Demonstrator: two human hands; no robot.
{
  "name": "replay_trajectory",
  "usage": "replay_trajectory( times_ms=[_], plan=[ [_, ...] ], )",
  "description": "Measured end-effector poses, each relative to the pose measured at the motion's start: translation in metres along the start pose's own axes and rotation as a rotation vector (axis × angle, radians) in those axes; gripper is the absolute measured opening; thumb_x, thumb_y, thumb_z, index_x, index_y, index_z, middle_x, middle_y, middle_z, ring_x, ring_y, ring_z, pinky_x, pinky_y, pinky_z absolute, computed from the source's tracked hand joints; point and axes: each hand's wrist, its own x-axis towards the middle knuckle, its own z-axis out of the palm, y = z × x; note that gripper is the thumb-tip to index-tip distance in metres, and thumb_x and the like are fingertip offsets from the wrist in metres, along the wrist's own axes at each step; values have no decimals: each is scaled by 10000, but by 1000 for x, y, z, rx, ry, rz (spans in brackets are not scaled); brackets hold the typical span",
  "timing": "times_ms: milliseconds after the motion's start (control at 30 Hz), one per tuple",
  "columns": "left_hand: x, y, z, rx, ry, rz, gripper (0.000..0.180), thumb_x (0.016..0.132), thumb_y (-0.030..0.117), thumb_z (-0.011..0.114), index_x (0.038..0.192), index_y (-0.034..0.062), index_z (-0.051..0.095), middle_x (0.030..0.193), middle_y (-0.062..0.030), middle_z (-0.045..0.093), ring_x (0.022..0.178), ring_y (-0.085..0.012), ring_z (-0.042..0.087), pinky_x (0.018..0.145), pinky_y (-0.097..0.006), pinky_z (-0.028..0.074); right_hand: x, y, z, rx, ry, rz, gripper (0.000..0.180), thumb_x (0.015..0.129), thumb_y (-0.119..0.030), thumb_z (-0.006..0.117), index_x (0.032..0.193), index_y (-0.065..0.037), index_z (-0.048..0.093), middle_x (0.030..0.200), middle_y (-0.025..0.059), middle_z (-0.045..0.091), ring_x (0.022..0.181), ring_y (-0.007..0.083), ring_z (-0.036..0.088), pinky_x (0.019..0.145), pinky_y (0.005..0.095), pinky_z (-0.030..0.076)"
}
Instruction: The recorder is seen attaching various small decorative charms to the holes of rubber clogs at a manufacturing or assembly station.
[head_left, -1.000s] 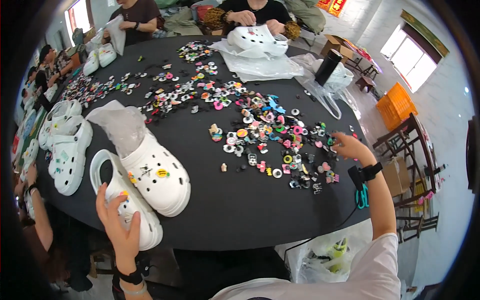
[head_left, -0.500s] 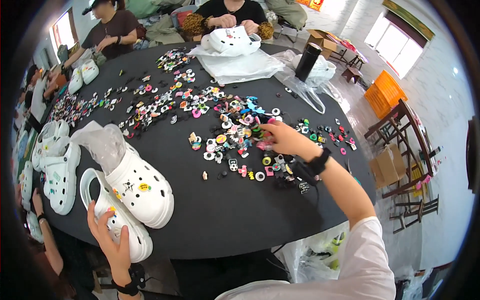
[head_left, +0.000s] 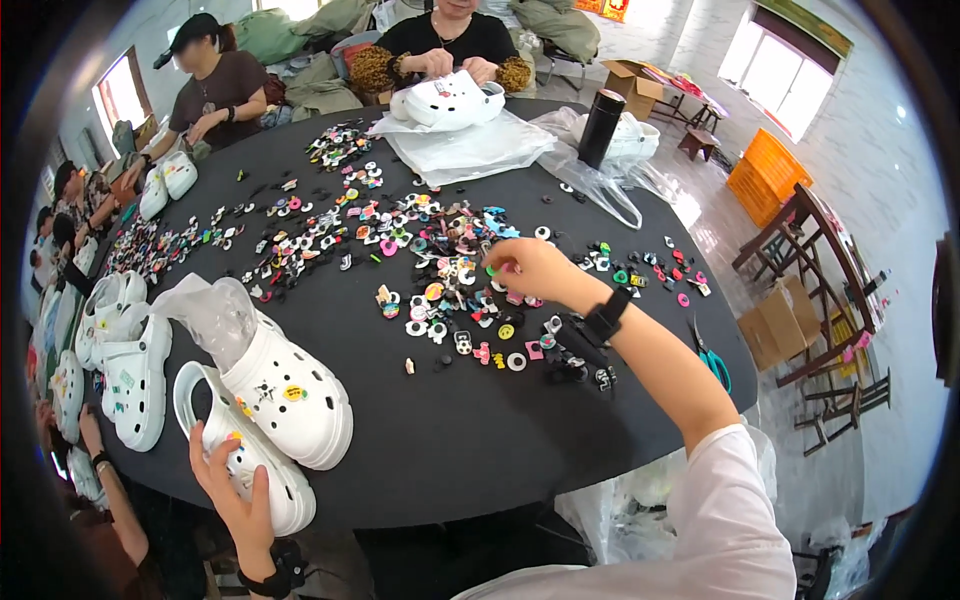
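Note:
My left hand (head_left: pixel 238 505) grips the side of a white clog (head_left: pixel 288 490), its thumb and fingers spread over the upper, where small colourful charms sit. A second white clog (head_left: pixel 315 425) stands against it, toe toward me, with a star-shaped charm and a yellow one on top. Crumpled clear plastic (head_left: pixel 215 318) fills its opening. Farther right, my right hand (head_left: pixel 540 272) is over a loose heap of shoe charms (head_left: pixel 440 285), fingers pinched together and pointing down. A bit of green shows by its fingertips; what they hold is not clear.
Teal-handled scissors (head_left: pixel 713 365) lie near the black table's right edge. A black bottle (head_left: pixel 600 130) stands by plastic bags at the back. Across the table a person handles a white clog (head_left: pixel 450 103). More white clogs (head_left: pixel 135 385) and other people are on the left.
My right hand has drawn slightly left over the heap, its fingers now more curled. My left hand stays on the clog. The view has shifted, showing the scissors more fully.

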Motion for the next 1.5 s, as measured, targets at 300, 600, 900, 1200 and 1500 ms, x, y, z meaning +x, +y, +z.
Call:
replay_trajectory(
  times_ms=[300, 600, 900, 1200, 1500],
  plan=[
    [0, 1, 0, 4, 28, 12, 397, 754, 84, 649, 1138, 64, 547, 1513, -202, 334, 1398, -398, 303, 1137, -501, 225, -13, -9, 22, -448, 4, -101, 189, 792, -205, 742, 978, -171, 740, 996, 31, 650, 1023, 249, 627, 830, 392, 521],
    [1, 5, -3, -8, 34, 22, 415, 739, 52, 671, 1139, 63, 561, 1510, -207, 333, 1398, -410, 307, 1133, -500, 238, -32, -42, 3, 553, -69, 157, 217, 833, -93, 763, 1021, -21, 683, 889, 43, 712, 802, 94, 662, 695, 234, 509],
    [-3, -1, -2, -33, 26, 16, 410, 758, 46, 662, 1154, 48, 558, 1523, -211, 318, 1402, -402, 305, 1138, -487, 237, -65, -61, -3, 728, -209, 208, 197, 902, -118, 720, 1076, -39, 675, 945, 1, 692, 862, 62, 621, 736, 221, 492],
    [-3, -3, 0, 18, 1, -1, 399, 815, 107, 621, 1199, 44, 529, 1543, -211, 276, 1423, -395, 260, 1154, -510, 193, -123, 97, -146, 75, 159, 535, 381, 805, -231, 795, 1107, -25, 687, 798, 69, 694, 683, 109, 620, 592, 254, 488],
    [-4, -10, 2, 29, -9, 22, 402, 848, 136, 607, 1227, 50, 504, 1550, -216, 252, 1433, -399, 240, 1160, -507, 177, -151, 206, -171, 274, 396, 674, 263, 830, -147, 748, 1067, -52, 688, 850, 59, 714, 644, 95, 604, 539, 238, 465]
  ],
)
